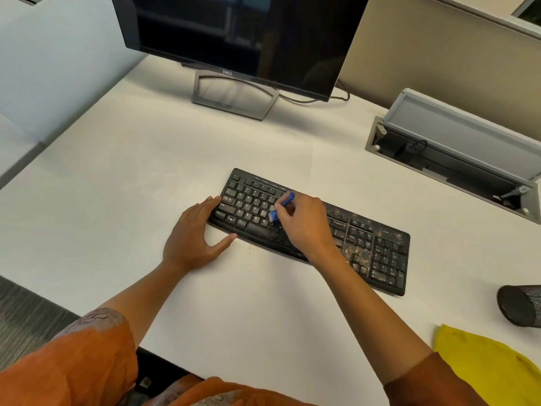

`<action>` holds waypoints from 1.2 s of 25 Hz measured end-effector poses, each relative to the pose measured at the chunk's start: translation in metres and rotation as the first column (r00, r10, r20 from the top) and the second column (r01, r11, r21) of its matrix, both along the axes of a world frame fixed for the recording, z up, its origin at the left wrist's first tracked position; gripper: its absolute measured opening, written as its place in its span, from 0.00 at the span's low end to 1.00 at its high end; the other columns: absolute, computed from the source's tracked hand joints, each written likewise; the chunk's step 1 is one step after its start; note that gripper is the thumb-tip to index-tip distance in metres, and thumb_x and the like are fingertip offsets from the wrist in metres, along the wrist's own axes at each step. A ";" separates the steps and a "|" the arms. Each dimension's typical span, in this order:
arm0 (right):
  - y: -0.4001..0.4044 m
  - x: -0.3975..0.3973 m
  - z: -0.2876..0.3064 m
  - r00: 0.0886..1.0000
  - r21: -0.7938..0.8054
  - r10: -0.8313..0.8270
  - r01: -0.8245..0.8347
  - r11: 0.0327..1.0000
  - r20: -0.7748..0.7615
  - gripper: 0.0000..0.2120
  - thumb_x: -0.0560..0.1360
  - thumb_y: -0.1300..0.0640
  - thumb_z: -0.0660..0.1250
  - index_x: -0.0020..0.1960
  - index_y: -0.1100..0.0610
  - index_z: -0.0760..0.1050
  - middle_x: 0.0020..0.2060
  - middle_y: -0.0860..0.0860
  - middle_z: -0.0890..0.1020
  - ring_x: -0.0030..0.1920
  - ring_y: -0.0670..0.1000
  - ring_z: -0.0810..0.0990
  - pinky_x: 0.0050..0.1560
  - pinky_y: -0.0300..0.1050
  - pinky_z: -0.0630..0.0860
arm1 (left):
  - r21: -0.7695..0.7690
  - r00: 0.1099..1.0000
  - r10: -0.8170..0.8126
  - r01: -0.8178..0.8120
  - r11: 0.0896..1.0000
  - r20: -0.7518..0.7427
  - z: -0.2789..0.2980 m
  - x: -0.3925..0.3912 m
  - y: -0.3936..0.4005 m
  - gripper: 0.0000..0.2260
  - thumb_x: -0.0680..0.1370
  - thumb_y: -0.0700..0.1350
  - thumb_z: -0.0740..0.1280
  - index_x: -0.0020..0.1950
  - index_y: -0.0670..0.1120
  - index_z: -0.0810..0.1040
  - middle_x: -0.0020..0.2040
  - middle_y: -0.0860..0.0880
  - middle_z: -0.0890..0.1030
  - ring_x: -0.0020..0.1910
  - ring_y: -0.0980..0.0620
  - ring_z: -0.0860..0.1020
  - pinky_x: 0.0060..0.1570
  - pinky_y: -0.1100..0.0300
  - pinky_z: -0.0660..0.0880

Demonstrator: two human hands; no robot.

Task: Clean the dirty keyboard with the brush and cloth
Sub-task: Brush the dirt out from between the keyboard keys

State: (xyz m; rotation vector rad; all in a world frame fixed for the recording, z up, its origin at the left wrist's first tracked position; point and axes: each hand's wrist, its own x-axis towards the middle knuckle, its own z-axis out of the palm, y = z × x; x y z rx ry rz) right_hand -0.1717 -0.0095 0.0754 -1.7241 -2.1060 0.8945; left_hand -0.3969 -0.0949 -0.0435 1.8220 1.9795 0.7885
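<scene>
A black keyboard (pixel 377 247) lies slanted on the white desk, with brown dirt over its middle and right keys. My right hand (pixel 304 227) is closed around a small blue brush (pixel 285 202), whose head touches the keys near the keyboard's middle-left. My left hand (pixel 196 232) rests against the keyboard's left end, fingers on its edge and thumb along the front. A yellow cloth (pixel 486 358) lies on the desk at the lower right, apart from both hands.
A dark monitor (pixel 240 33) on a grey stand (pixel 231 95) sits behind the keyboard. An open cable tray (pixel 456 153) is set into the desk at right. A dark meshed object (pixel 521 309) lies at the right edge. A few crumbs (pixel 250 249) lie before the keyboard.
</scene>
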 end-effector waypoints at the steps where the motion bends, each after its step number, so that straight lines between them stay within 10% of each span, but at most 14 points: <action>1: -0.005 -0.002 -0.002 1.000 0.003 -0.003 0.003 1.000 0.006 0.09 0.81 0.55 0.64 0.44 0.52 0.80 0.30 0.44 0.79 0.27 0.44 0.75 0.29 0.33 0.67 | 0.003 1.000 -0.001 0.001 1.000 0.001 0.001 0.000 0.000 0.37 0.73 0.67 0.67 0.78 0.51 0.66 0.74 0.52 0.74 0.76 0.50 0.68 0.74 0.55 0.65; 30: -0.006 0.010 -0.002 0.993 0.020 -0.071 0.069 0.997 0.095 0.11 0.82 0.57 0.61 0.45 0.58 0.79 0.30 0.48 0.80 0.27 0.46 0.75 0.27 0.34 0.69 | -0.007 1.000 -0.003 0.003 1.000 0.002 0.003 0.002 -0.001 0.38 0.74 0.67 0.67 0.79 0.51 0.66 0.74 0.51 0.74 0.76 0.50 0.68 0.75 0.57 0.62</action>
